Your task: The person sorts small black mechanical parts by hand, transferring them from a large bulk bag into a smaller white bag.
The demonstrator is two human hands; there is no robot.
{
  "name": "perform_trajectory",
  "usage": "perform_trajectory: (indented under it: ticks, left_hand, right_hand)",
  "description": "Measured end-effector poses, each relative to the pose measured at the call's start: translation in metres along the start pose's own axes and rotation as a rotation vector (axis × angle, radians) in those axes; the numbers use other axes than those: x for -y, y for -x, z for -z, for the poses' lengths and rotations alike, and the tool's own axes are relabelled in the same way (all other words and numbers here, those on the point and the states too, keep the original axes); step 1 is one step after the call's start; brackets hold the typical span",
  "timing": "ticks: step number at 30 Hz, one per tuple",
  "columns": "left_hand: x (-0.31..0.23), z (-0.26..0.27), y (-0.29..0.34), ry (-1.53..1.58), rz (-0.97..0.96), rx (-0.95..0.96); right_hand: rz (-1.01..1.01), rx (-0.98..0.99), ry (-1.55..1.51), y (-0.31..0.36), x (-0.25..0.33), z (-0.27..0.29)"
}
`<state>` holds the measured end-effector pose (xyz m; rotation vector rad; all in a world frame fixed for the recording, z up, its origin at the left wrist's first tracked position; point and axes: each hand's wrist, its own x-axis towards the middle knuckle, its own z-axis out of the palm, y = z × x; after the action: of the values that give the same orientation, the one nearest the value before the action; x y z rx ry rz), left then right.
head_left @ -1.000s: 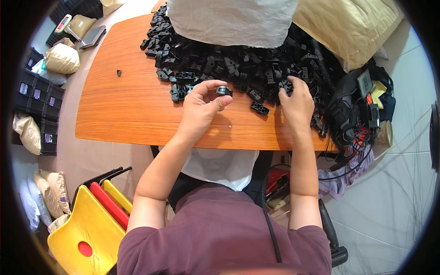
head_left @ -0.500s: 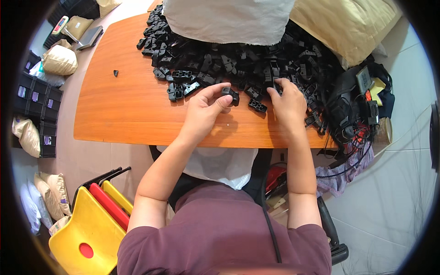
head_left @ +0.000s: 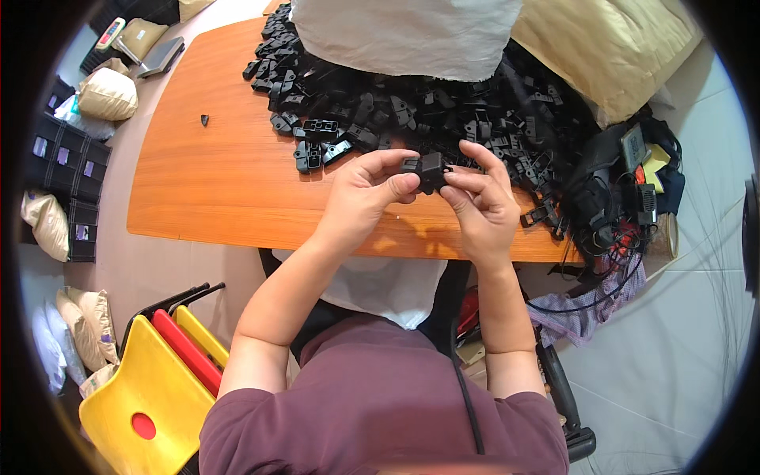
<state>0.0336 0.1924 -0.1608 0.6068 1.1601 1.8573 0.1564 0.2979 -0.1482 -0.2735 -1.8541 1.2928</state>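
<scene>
A small black plastic part (head_left: pixel 430 169) is held up over the near side of the wooden table, between my two hands. My left hand (head_left: pixel 366 192) is closed, its thumb and fingers pinching the part's left end. From the other side, my right hand (head_left: pixel 483 203) grips the right end between thumb and fingers, with the index finger raised. Whether it is one piece or two pressed together, I cannot tell. Just beyond my hands spreads a large pile of similar black plastic parts (head_left: pixel 364 111). A few of them lie at the pile's left edge, near my left hand.
A white sack (head_left: pixel 404 36) rests on the pile, with a tan paper bag (head_left: pixel 609 47) at the right. A black bag with cables (head_left: pixel 602 182) sits by the table's right edge. One small black piece (head_left: pixel 205 120) lies on the left tabletop (head_left: pixel 182 174). Yellow chairs (head_left: pixel 142 388) stand lower left.
My right hand has left the pile and come in beside my left hand, where it now grips the black part. My left hand has shifted slightly right with the part.
</scene>
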Motion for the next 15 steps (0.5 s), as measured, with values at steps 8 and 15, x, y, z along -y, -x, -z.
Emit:
perform_trajectory:
  ticks: [8,15]
  left_hand:
    - [0.002,0.002,0.001,-0.111,-0.049,0.073]
    - [0.01,-0.009,0.023,0.137,-0.021,0.043]
  right_hand:
    - [0.189,-0.046,0.245,0.01,-0.005,-0.008]
    - [0.514,0.04,0.562,0.011,0.001,-0.007]
